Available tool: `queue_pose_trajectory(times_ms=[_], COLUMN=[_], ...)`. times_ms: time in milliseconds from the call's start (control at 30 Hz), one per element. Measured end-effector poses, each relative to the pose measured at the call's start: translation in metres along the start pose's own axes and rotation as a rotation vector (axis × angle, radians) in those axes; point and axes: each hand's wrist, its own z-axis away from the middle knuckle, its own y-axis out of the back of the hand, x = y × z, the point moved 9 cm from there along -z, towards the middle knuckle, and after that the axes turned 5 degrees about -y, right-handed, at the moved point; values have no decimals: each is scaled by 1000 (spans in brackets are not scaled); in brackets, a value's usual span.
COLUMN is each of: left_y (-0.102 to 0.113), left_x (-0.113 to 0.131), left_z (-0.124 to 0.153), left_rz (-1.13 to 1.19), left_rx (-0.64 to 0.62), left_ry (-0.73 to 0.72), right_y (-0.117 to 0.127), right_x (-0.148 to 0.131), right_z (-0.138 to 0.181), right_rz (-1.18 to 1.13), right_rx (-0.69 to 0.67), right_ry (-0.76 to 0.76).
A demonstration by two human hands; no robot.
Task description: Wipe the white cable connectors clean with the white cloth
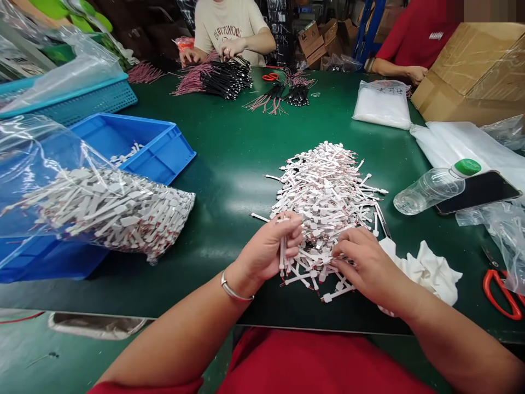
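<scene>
Strips [127, 219], white with reddish wires, fill a clear bag [49, 145] that overlaps a blue bin [162, 158] on the worktop's [229, 191] left. Near the front edge, the left hand [266, 251] is curled round a few held strips [283, 254], beside a loose pile [324, 189] spreading back from that edge. The right hand [361, 260] has thumb and fingertips close together at the pile; whether they pinch anything I cannot tell. Further right: crumpled white cloth [432, 273], a green-capped bottle [429, 189], a dark phone [482, 192], red-handled scissors [504, 300].
</scene>
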Motion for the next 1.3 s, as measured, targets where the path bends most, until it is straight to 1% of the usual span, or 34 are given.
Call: queue_pose_trajectory(times_ms=[67, 167, 200, 267, 367, 433, 533, 633, 800, 867, 933, 1033, 1100, 1200, 1300], left_y=[-5, -12, -16, -23, -33, -37, -37, -36, -32, -31, -27, -16, -9, -4, -3], left_x=[3, 6, 5, 3, 1, 5, 14, 19, 22, 24, 22, 11, 3, -4, -6], left_z=[4, 11, 13, 16, 19, 21, 25, 26, 25, 24, 21, 16, 13, 11, 11], left_rz=[-267, -745, -871, -1047, -1180, -1212, -1250, -1270, -1247, -1204, -1125, -928, -794, -687, -673], left_rx=[-57, -83, -101, -150, -235, -254, -225, -192, -154, -140, -132, -124, -114, -100, -97], left_ry=[-71, -203, -244, -331, -463, -543, -638, -678, -658, -621, -530, -304, -185, -104, -84], right_y=[8, 20, 23, 24, 23, 24, 31, 38, 44, 45, 45, 44, 42, 41, 43], right_x=[-1, -4, -5, -9, -14, -14, -6, 2, 4, 4, 4, 4, 4, 5, 4], right_z=[0, 3, 4, 6, 9, 10, 10, 11, 11, 10, 10, 9, 8, 9, 10], right_rz=[-58, -96, -94, -74, -49, -43, -45, -59, -90, -96, -115, -162, -186, -207, -213], right_rx=[77, 210, 244, 288, 318, 339, 375, 392, 381, 376, 368, 337, 310, 308, 335], right_ry=[22, 65, 76, 95, 124, 122, 91, 74, 88, 84, 77, 66, 63, 58, 63])
